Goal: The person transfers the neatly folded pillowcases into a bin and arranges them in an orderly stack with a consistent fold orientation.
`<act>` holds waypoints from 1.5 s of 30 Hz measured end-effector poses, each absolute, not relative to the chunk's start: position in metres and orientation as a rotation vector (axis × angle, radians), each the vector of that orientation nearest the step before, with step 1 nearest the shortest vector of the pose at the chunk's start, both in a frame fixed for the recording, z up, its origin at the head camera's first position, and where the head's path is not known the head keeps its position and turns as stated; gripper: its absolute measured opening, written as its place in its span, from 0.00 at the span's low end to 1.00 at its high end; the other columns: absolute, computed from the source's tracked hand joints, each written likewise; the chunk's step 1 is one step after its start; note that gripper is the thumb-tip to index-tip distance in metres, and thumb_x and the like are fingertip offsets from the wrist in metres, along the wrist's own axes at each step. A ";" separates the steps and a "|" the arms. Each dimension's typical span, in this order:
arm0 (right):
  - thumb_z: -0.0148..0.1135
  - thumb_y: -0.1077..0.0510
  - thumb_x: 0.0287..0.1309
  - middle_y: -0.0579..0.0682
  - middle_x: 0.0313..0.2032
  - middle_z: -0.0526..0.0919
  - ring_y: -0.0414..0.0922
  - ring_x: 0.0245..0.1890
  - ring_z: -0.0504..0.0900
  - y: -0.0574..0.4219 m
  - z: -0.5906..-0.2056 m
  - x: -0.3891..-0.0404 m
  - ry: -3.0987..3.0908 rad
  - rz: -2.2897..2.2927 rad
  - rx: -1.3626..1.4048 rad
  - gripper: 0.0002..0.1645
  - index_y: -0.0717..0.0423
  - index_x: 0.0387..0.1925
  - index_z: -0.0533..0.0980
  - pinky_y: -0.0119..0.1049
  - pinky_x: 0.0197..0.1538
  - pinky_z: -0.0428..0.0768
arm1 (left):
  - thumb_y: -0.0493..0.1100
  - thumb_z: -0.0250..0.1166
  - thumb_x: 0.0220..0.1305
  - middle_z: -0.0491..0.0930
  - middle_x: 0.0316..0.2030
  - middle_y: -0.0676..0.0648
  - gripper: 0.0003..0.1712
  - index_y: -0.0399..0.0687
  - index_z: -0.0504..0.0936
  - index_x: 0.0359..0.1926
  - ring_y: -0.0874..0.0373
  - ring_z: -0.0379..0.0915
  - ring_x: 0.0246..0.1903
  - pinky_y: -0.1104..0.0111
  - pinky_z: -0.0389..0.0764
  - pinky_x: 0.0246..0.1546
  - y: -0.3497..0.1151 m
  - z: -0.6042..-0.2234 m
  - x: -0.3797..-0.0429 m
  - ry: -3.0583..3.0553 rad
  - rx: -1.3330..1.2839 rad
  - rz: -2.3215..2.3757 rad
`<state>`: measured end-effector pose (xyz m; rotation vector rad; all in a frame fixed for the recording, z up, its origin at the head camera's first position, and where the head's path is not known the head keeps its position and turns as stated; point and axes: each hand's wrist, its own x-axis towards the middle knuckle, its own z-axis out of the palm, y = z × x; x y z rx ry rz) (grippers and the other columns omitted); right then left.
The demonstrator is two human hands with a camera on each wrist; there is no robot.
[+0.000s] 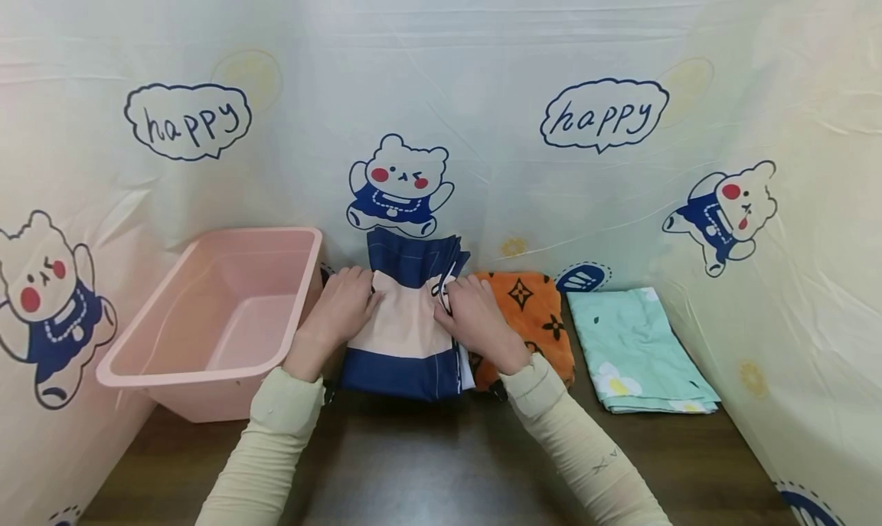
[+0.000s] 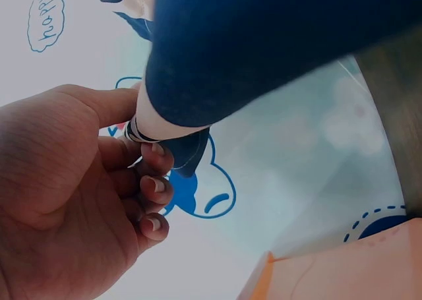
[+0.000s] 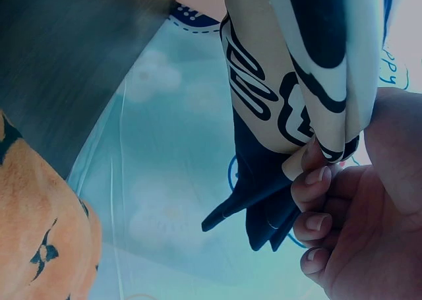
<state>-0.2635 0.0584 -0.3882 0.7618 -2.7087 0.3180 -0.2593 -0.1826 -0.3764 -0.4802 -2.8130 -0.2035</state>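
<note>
A folded navy and cream cloth hangs upright in the middle, its layered edges at its right side in the head view. My left hand pinches its left edge between thumb and curled fingers. At the opposite edge my right hand pinches the stacked layers. In the left wrist view, the navy fabric runs up from the thumb and fingers. Dark lettering shows on the cream part of the cloth in the right wrist view.
To the left stands a pink plastic tub. Just right of the held cloth lies a folded orange patterned cloth, partly behind my right hand. Farther right is a folded mint-green cloth. A printed curtain rises behind the dark table.
</note>
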 end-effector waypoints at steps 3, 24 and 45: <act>0.57 0.49 0.70 0.47 0.24 0.69 0.48 0.31 0.68 0.058 -0.388 -0.263 -2.707 0.321 0.762 0.19 0.51 0.23 0.69 0.40 0.36 0.60 | 0.46 0.61 0.73 0.79 0.39 0.33 0.21 0.27 0.78 0.48 0.38 0.75 0.41 0.49 0.75 0.46 -0.183 -0.375 -0.258 -2.803 -0.483 -0.198; 0.57 0.49 0.69 0.46 0.23 0.70 0.48 0.31 0.70 0.049 -0.377 -0.265 -2.688 0.307 0.775 0.20 0.50 0.22 0.70 0.40 0.38 0.63 | 0.45 0.62 0.73 0.78 0.37 0.34 0.19 0.28 0.78 0.46 0.39 0.74 0.40 0.51 0.74 0.45 -0.183 -0.361 -0.251 -2.778 -0.485 -0.217; 0.56 0.47 0.70 0.46 0.23 0.71 0.46 0.30 0.69 0.040 -0.371 -0.267 -2.686 0.349 0.741 0.19 0.51 0.24 0.73 0.39 0.37 0.63 | 0.45 0.61 0.74 0.78 0.37 0.33 0.19 0.27 0.78 0.47 0.40 0.74 0.40 0.52 0.75 0.45 -0.193 -0.345 -0.254 -2.791 -0.507 -0.194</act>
